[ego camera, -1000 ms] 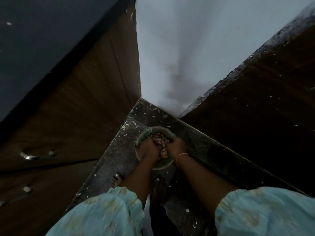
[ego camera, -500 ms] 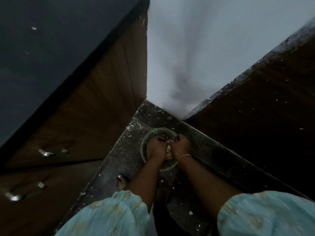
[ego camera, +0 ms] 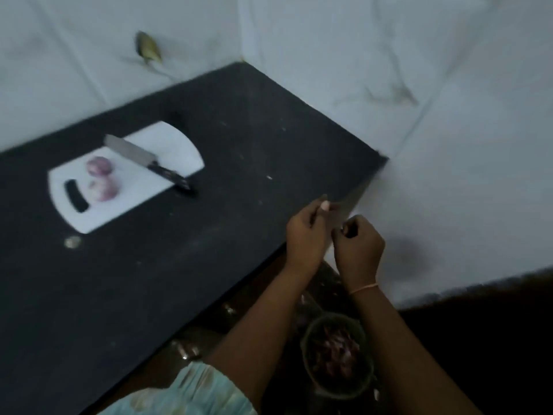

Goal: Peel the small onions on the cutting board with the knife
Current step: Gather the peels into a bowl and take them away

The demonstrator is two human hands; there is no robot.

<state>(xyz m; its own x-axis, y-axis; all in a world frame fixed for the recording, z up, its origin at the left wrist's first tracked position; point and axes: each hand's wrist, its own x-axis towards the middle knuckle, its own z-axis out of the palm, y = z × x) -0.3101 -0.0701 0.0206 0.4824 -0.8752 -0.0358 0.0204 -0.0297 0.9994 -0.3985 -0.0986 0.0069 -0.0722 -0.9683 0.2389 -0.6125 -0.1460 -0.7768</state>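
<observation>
Two small purple-skinned onions (ego camera: 101,181) lie touching each other on the white plastic cutting board (ego camera: 179,151), which sits on the far left of the black stone worktop (ego camera: 239,139). The steel-bladed knife with a black handle (ego camera: 146,163) lies slantwise across the board just right of the onions, blade on the board and handle end reaching over the near-right edge onto the worktop. Both hands are well apart from all this, at the worktop's right edge: the left hand (ego camera: 303,235) has its fingers (ego camera: 324,206) curled loosely with nothing clearly held, though motion blur leaves it uncertain whether a scrap is pinched at the tips; the right hand (ego camera: 359,250), with a thin pale band at the wrist, is likewise curled with no object visible in it. Below, on the floor between the forearms, stands a round dark bowl of reddish peelings (ego camera: 336,354). The step in hand looks like a return to the board, so the sound way is to take the knife by its handle, not the blade, with the right hand, and steady one onion with the left, fingertips tucked back. Small round onions roll easily; trimming the root end first should give a flat seat and a lip of skin to lift.
</observation>
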